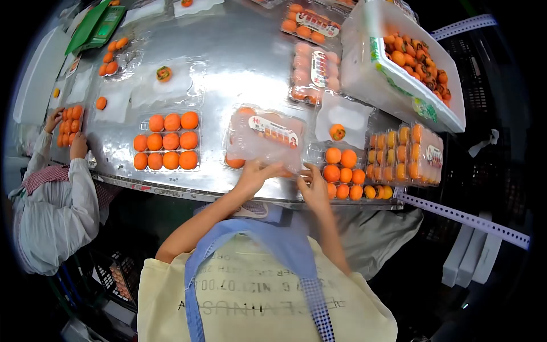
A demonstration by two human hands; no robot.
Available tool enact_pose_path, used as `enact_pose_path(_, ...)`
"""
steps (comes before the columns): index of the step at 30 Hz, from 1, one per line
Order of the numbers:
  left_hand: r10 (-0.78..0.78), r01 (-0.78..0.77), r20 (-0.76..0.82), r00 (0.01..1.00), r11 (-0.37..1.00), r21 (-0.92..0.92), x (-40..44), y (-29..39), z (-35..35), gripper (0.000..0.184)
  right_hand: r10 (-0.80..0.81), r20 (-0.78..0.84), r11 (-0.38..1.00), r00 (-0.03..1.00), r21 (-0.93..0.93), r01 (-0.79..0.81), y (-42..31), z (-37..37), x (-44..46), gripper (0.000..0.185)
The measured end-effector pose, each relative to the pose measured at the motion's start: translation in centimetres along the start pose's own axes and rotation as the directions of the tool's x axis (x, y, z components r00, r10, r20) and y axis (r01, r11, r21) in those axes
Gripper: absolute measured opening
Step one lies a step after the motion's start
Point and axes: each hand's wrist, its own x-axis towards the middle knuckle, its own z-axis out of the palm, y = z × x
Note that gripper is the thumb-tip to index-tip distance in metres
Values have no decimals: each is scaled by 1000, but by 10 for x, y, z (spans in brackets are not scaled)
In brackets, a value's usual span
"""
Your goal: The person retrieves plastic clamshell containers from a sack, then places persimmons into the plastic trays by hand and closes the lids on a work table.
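Note:
In front of me on the metal table lies a clear plastic pack of orange fruits with a printed label on its lid. My left hand is at its near edge, fingers closed on the rim. At its near right corner is my right hand, fingers bent and pinched together at the edge. Right of my hands stands an open tray of fruits. A lined clear tray with a single fruit sits behind it. To the left is a tray of fruits in rows.
A white foam box of loose fruits stands at the back right. Stacked packs sit near the right edge. Closed packs lie farther back. At the far left, a co-worker's hands hold another fruit tray. Green bags lie at the back left.

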Motion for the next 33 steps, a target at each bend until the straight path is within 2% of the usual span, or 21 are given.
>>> enact_pose_path(2,17,-17,-10,1000,1000,-26,-2,2,2,31,-31,12,988,999,151,29,9,-1,1,51)
enact_pose_path(6,0,7,-109,994,998,63,0,3,-1,29,-85,87,884,993,466,35,-5,3,-6,55)
enact_pose_path(10,45,-41,-180,983,999,23,-6,11,0,28,-21,28,917,999,399,8,-6,21,1,62)
enact_pose_path(13,54,-50,-200,978,998,25,-7,7,-2,28,-43,-10,850,999,525,42,-7,30,4,61)
enact_pose_path(16,94,-90,-219,971,995,31,-10,5,2,29,-65,-1,819,998,571,54,-12,34,8,61)
enact_pose_path(23,116,-99,-257,959,992,78,-6,18,3,30,8,10,857,1000,515,-12,-8,38,15,57)
enact_pose_path(26,136,-160,-258,957,984,-78,2,55,6,30,82,19,845,996,529,-80,13,47,16,55)
enact_pose_path(30,65,-100,-262,963,987,-123,16,79,10,29,100,97,854,990,503,-135,26,47,11,54)
enact_pose_path(33,58,-75,-303,951,996,-44,49,96,1,40,106,111,858,988,492,-147,25,47,11,52)
